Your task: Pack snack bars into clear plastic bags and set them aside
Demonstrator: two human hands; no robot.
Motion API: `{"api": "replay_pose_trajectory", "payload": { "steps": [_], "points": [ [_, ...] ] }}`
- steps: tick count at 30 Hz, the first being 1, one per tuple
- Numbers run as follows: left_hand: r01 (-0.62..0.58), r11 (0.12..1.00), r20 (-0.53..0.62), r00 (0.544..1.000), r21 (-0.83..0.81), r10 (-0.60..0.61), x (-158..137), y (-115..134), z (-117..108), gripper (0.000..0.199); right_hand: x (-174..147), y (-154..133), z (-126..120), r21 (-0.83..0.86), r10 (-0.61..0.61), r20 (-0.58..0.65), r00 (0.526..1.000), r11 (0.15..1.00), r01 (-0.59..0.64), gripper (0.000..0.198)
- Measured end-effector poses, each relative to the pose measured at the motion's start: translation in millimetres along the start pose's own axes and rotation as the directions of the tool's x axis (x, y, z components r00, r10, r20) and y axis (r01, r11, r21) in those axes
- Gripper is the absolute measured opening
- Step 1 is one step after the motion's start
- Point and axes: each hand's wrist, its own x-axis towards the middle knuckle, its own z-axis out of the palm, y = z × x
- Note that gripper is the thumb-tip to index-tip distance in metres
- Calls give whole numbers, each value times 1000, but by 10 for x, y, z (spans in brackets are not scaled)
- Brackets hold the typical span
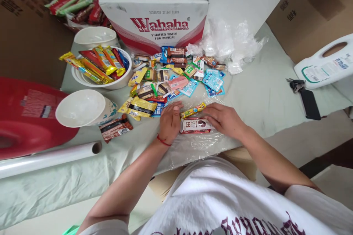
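A red-and-white snack packet point(195, 125) lies on clear plastic film point(190, 147) in front of me. Just beyond it is a slim yellow candy packet point(193, 110). My left hand point(170, 122) stands on edge against the left ends of both, thumb raised and fingers stretched out, the fingertips partly hidden. From the other side, my right hand point(224, 118) touches their right ends, its fingers and thumb reaching forward and spread apart. Past my hands lies a loose pile of wrapped snacks point(163, 76), with blue sachets point(213, 80) at its right.
At left are a white bowl point(121, 82) of snack sticks, paper cups point(79, 108), a brown packet point(116, 127) and a film roll point(49, 159). A Wahaha carton point(157, 25) stands behind, beside crumpled plastic bags point(228, 44). A white jug point(325, 62), keys and a phone point(310, 103) lie right.
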Motion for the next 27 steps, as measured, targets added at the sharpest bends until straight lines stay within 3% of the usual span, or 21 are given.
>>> {"api": "replay_pose_trajectory", "payload": {
  "steps": [3, 8, 12, 19, 22, 27],
  "points": [
    [7, 1000, -4, 1000, 1, -7, -3, 13, -3, 70, 261, 28, -22, -95, 72, 77, 994, 993, -65, 31],
    [2, 999, 17, 1000, 49, -2, -6, -8, 22, 78, 610, 7, -47, -208, 67, 352, 933, 978, 8, 28],
    [-6, 996, 0, 1000, 94, 6, -8, -43, 49, 80, 620, -35, -133, -270, 58, 370, 927, 962, 47, 24],
    [-1, 997, -41, 999, 74, 4, -9, -77, 57, 77, 473, 63, -126, -95, -16, 416, 909, 994, 61, 27],
    [8, 999, -48, 999, 43, -6, 1, -74, 30, 73, 396, 140, -103, -14, -55, 373, 926, 998, 65, 31],
    [-50, 997, -14, 999, 52, 51, 0, -3, -43, 59, -52, 66, -209, 91, -109, 88, 990, 991, 101, 41]
  ]
}}
